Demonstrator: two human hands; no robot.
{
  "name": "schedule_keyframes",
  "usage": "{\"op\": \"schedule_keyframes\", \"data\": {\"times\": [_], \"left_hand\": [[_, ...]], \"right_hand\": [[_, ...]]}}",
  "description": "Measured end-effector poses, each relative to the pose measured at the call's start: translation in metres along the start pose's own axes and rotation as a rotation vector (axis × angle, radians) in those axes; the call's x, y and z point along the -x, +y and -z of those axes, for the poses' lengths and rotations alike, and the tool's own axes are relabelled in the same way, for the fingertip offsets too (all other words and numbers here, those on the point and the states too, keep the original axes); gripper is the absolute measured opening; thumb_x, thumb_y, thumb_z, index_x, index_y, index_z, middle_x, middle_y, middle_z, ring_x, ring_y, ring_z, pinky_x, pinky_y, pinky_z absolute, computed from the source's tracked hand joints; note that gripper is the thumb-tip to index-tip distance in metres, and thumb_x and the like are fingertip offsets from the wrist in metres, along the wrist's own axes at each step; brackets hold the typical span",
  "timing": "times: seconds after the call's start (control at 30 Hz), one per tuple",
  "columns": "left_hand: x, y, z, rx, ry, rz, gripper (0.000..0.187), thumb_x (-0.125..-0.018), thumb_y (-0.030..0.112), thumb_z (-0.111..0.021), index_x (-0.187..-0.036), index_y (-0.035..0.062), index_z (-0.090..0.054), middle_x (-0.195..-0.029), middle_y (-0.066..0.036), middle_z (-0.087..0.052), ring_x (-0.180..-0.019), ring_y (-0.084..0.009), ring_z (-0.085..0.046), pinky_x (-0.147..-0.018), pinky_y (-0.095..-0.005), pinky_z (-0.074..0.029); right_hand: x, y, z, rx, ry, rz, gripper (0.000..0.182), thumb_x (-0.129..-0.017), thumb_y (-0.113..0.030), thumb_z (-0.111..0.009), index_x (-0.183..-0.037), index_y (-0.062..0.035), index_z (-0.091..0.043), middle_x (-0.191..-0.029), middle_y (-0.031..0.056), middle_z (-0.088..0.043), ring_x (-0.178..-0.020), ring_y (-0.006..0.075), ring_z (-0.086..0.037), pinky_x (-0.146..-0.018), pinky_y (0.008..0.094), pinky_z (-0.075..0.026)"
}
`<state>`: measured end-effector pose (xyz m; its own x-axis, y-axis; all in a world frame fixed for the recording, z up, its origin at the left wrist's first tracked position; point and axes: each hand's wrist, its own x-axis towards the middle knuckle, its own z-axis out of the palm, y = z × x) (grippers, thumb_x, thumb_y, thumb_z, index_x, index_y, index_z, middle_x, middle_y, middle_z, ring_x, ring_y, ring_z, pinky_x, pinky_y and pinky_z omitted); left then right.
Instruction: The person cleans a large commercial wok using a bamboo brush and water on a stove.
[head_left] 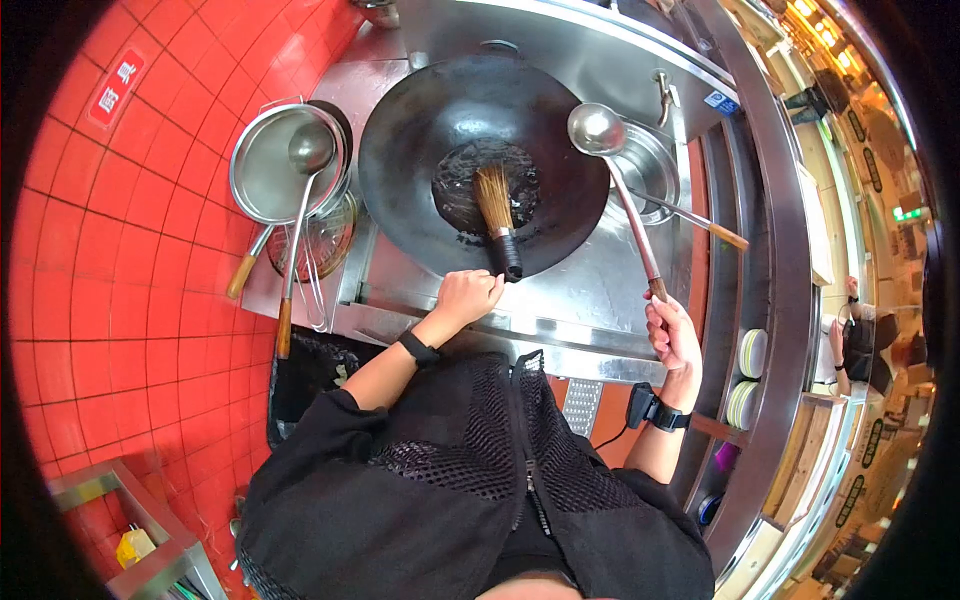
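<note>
A large dark wok sits on the steel stove, with a little liquid at its bottom. A bristle brush lies in it, its black handle reaching over the near rim. My left hand is closed at the wok's near edge, beside the end of the brush handle; what its fingers grip, if anything, is hidden. On the right, my right hand is wrapped round the handle of a steel ladle, whose bowl hangs over the wok's right rim.
At the left are a strainer, a second ladle and a wire skimmer. A steel pot with a wooden-handled tool stands right of the wok, near a tap. Plates sit on the right shelf. Another person is far right.
</note>
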<state>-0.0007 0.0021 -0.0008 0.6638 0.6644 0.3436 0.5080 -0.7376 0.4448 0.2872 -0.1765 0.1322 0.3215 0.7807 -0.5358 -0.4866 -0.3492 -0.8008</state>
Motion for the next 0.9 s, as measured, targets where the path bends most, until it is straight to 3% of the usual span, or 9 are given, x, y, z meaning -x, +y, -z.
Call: {"op": "schedule_keyframes", "data": {"times": [0.13, 0.3, 0.6, 0.77, 0.9], "left_hand": [[0.001, 0.001, 0.0, -0.026, -0.017, 0.038, 0.038, -0.085, 0.027, -0.057, -0.054, 0.006, -0.06, -0.057, -0.009, -0.059, -0.051, -0.0285, -0.06, -0.048, -0.0409, -0.047], [0.001, 0.005, 0.001, -0.045, 0.006, 0.053, 0.035, -0.084, 0.025, -0.057, -0.056, 0.0045, -0.062, -0.06, -0.009, -0.062, -0.052, -0.0298, -0.061, -0.049, -0.0404, -0.049], [-0.001, 0.005, 0.0, -0.081, 0.002, 0.035, 0.035, -0.084, 0.023, -0.058, -0.055, 0.0042, -0.063, -0.06, -0.009, -0.061, -0.05, -0.0298, -0.06, -0.047, -0.0402, -0.048], [-0.002, 0.007, 0.001, -0.073, 0.004, 0.036, 0.036, -0.084, 0.022, -0.058, -0.054, 0.0033, -0.061, -0.059, -0.01, -0.06, -0.049, -0.0311, -0.058, -0.046, -0.0419, -0.045], [-0.002, 0.007, 0.001, -0.083, 0.002, 0.044, 0.036, -0.084, 0.022, -0.058, -0.054, 0.0032, -0.06, -0.058, -0.01, -0.059, -0.049, -0.0311, -0.058, -0.046, -0.0417, -0.045]], "right_hand": [[-0.004, -0.002, 0.019, 0.025, 0.087, 0.018, 0.014, -0.094, -0.021, -0.056, -0.099, -0.0085, -0.051, -0.063, -0.0057, -0.041, -0.041, 0.0008, -0.032, -0.033, 0.0171, -0.022], [-0.038, 0.012, 0.056, 0.2, 0.171, 0.024, 0.019, -0.089, -0.019, -0.06, -0.08, -0.0115, -0.045, -0.062, -0.0051, -0.044, -0.042, 0.0016, -0.036, -0.033, 0.0176, -0.025], [-0.129, 0.057, 0.088, 0.357, 0.35, 0.006, 0.017, -0.086, -0.016, -0.06, -0.08, -0.006, -0.049, -0.06, -0.001, -0.047, -0.042, 0.0083, -0.042, -0.034, 0.0248, -0.031], [-0.147, 0.074, 0.091, 0.597, 0.491, 0.048, 0.019, -0.084, -0.018, -0.062, -0.08, -0.0035, -0.052, -0.055, 0.0, -0.047, -0.042, 0.0113, -0.045, -0.035, 0.0289, -0.034], [-0.154, 0.076, 0.091, 0.591, 0.48, 0.013, 0.018, -0.084, -0.019, -0.062, -0.079, -0.0039, -0.053, -0.056, -0.0002, -0.048, -0.042, 0.0115, -0.046, -0.035, 0.0288, -0.034]]}}
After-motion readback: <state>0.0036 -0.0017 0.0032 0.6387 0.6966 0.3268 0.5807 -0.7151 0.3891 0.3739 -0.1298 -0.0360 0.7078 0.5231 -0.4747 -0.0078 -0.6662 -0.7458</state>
